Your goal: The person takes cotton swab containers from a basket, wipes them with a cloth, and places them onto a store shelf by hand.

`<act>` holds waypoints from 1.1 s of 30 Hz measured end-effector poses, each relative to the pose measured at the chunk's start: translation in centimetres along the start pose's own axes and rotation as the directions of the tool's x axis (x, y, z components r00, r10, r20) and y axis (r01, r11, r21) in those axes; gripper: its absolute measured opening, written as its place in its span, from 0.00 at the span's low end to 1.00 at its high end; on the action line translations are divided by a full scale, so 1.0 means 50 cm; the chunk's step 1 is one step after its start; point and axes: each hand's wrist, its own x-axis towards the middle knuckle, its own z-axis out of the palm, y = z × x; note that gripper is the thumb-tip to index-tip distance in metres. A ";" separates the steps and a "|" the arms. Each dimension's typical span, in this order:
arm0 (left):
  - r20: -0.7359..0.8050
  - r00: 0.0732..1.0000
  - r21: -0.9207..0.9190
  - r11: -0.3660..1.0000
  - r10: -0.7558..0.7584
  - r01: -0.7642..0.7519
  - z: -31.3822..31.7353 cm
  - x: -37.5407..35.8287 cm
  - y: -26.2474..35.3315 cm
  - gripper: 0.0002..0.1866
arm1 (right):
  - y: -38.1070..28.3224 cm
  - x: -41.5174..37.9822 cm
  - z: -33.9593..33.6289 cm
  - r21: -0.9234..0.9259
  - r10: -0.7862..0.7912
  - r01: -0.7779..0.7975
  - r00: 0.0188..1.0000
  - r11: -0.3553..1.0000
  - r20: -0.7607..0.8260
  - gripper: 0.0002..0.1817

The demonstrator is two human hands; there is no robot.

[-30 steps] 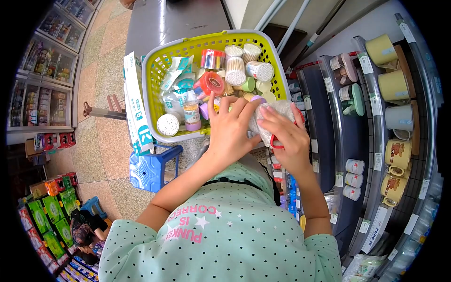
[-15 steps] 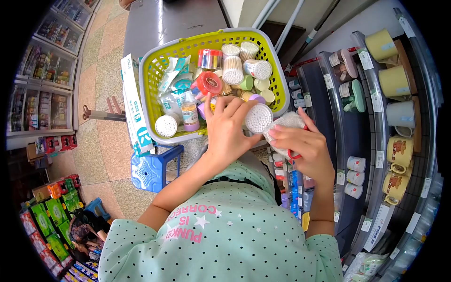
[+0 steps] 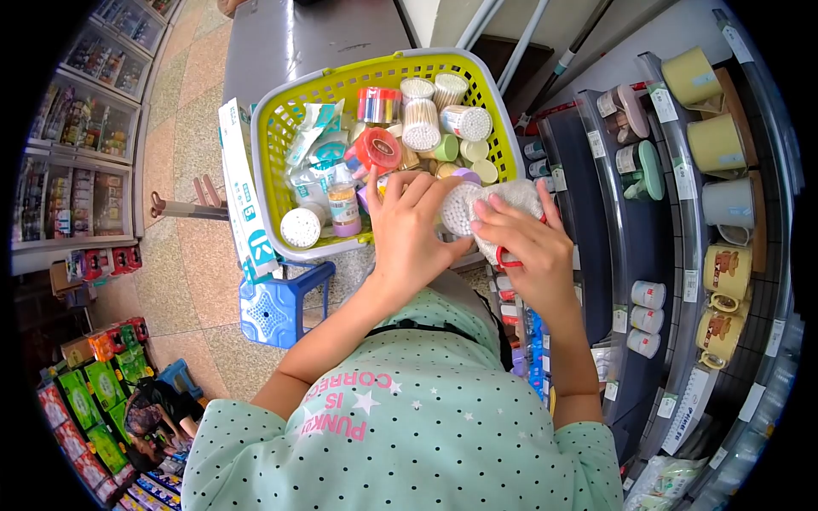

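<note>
My left hand (image 3: pixel 411 223) is closed round a tub of cotton swabs (image 3: pixel 458 210), its white tips facing me. In my right hand (image 3: pixel 532 255) is a pale grey cloth with a red edge (image 3: pixel 514 200), pressed against the right side of that tub. Beneath and beyond my hands sits a yellow-green basket with a grey rim (image 3: pixel 281 111). It holds several more swab tubs (image 3: pixel 421 128), a red-lidded jar (image 3: pixel 375 150), a small purple-based bottle (image 3: pixel 344 210) and blue-white packets (image 3: pixel 317 136).
Left of the basket stands a long white and teal box (image 3: pixel 245 192). A blue stool (image 3: pixel 274 308) is below it. On the right, shelves carry yellow mugs (image 3: pixel 718 143) and small white tubs (image 3: pixel 646 319). Glass-fronted cabinets (image 3: pixel 81 128) line the far left. A grey table (image 3: pixel 319 38) lies behind.
My right hand has moved left with the cloth, which now covers part of the swab tub's end. The tub has shifted slightly left and up in my left hand.
</note>
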 end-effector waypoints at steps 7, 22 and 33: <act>0.013 1.000 0.056 0.998 -0.001 0.000 0.005 -0.005 -0.005 0.35 | -0.038 -0.023 -0.018 0.114 0.005 -0.013 0.998 0.993 0.064 0.18; 0.000 1.000 0.052 0.998 -0.022 0.022 0.001 -0.009 -0.003 0.34 | -0.036 0.038 0.046 0.030 0.017 -0.013 0.987 0.999 -0.157 0.15; -0.014 1.000 0.053 0.999 0.005 -0.004 0.003 -0.015 -0.010 0.31 | -0.028 0.023 -0.015 0.170 -0.105 0.087 0.990 0.982 0.099 0.11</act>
